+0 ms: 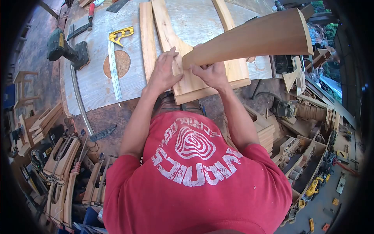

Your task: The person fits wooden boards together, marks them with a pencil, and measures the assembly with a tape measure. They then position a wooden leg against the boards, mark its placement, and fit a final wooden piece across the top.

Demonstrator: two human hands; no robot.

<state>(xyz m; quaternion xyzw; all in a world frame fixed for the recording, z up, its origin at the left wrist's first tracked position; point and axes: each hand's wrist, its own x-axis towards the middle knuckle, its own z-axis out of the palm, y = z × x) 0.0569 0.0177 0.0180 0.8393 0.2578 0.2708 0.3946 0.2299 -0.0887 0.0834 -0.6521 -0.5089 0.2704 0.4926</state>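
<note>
A wide, curved wooden board [253,39] rises at a slant to the right, its narrow end against a flat wooden frame [193,84] on the workbench. My right hand [212,74] is closed around the lower edge of that board near its narrow end; some fingers are hidden behind it. On the left part of the frame lies my left hand [165,70], fingers stretched out and thumb apart, close to the board's end. Beside it, a loose wooden strip [148,39] lies along the frame.
The workbench [89,93] also carries a yellow-headed combination square [120,35], a cordless drill [68,50] and a bar clamp [80,31]. Shaped wooden parts [62,160] are stacked at lower left. At right stand a wooden tool tray [304,163] and a corded power tool [284,108].
</note>
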